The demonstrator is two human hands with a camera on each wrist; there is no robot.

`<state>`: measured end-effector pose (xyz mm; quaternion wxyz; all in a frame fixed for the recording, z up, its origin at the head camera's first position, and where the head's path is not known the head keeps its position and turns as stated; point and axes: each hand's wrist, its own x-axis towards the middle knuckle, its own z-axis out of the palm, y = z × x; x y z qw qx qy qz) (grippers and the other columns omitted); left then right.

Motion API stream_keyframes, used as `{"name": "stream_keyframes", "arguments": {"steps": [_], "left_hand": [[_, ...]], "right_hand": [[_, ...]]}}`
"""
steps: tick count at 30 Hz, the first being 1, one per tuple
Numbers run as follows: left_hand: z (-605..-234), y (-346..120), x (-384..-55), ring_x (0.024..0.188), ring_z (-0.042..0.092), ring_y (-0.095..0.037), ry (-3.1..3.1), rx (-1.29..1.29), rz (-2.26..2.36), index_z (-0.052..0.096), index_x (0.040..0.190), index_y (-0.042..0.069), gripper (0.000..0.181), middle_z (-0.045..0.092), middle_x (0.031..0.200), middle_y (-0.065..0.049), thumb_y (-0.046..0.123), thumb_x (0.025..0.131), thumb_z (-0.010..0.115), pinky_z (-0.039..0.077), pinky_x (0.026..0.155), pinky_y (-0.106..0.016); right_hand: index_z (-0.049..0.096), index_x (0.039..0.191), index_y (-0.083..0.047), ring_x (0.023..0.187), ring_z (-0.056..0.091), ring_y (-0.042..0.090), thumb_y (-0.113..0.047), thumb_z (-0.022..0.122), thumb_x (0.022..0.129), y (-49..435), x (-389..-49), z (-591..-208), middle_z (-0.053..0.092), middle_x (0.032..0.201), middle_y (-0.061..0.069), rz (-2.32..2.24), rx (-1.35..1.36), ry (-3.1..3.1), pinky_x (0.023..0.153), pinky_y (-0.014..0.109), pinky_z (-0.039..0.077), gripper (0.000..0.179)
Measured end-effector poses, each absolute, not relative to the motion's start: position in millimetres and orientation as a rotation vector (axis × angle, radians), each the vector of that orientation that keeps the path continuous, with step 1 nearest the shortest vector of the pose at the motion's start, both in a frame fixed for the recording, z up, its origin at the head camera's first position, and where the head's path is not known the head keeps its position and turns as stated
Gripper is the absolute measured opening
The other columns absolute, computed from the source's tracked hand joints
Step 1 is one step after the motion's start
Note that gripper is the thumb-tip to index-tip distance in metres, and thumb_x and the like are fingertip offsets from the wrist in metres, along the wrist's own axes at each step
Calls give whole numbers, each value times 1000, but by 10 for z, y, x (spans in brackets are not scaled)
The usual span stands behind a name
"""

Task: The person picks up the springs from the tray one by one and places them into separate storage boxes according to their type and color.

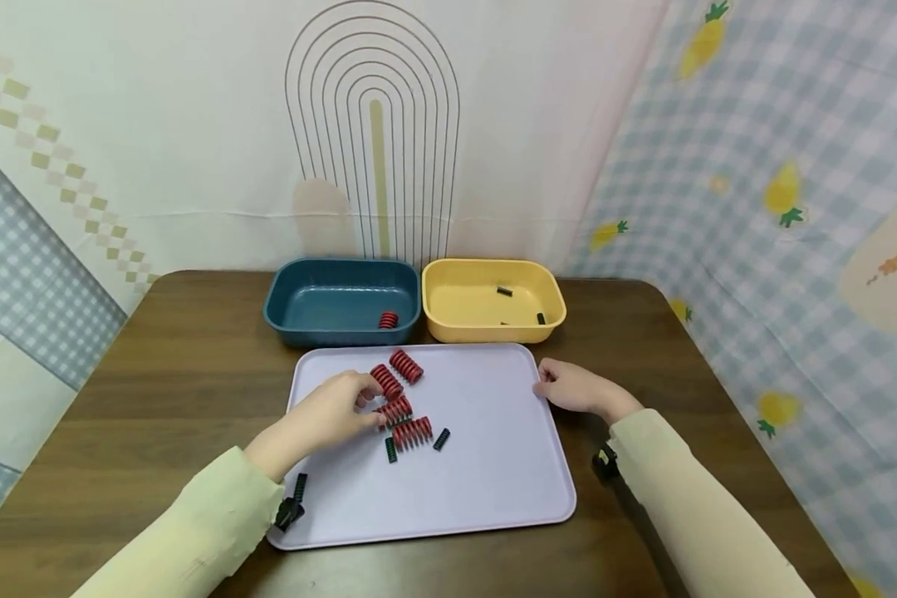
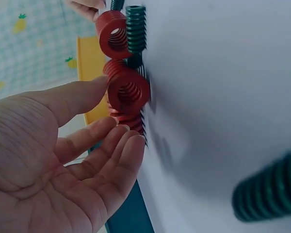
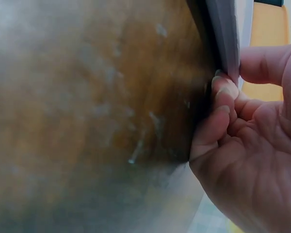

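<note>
Several red coil springs (image 1: 413, 433) lie in a loose group on the left half of a pale tray (image 1: 486, 448). My left hand (image 1: 332, 413) reaches over the tray from the left. In the left wrist view its thumb and fingertips lie spread around a red spring (image 2: 128, 91), the thumb at its edge; a firm hold does not show. Small dark green springs (image 1: 441, 438) lie near the red ones, and another green spring (image 1: 300, 487) is by my left wrist. My right hand (image 1: 575, 387) pinches the tray's right rim, thumb above and fingers curled beneath.
Behind the tray stand a blue bin (image 1: 287, 320) with red spring (image 1: 388, 320) inside and a yellow bin (image 1: 493, 334) holding small dark springs (image 1: 504, 291). All rest on a brown wooden table (image 1: 157, 399), with patterned cloth behind and at both sides.
</note>
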<state>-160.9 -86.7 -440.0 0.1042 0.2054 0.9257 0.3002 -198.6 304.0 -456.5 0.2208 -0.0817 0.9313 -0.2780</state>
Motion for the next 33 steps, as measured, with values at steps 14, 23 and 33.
{"name": "stream_keyframes", "arguments": {"steps": [14,23,33], "left_hand": [[-4401,-744,-1638,77,57,-13,2662,617,839,66,97,4,23,61,83,-1,13,80,79,48,73,-35],[-4448,-732,-1608,73,53,-13,2660,627,812,67,97,5,28,59,81,-1,20,78,82,46,72,-36],[-4421,-828,-1629,78,55,-12,2640,655,867,71,98,7,23,63,86,1,24,83,77,47,73,-36]], "right_hand": [[50,83,-11,74,44,20,-21,51,100,3026,-1772,-4620,46,78,4,-608,-453,2810,67,35,38,19],[47,93,-12,82,34,26,-25,44,101,3042,-1712,-4622,39,88,6,-518,-438,2754,72,37,27,17],[46,97,-9,89,33,28,-27,40,102,3017,-1774,-4559,38,93,9,-519,-401,2638,76,40,26,19]]}}
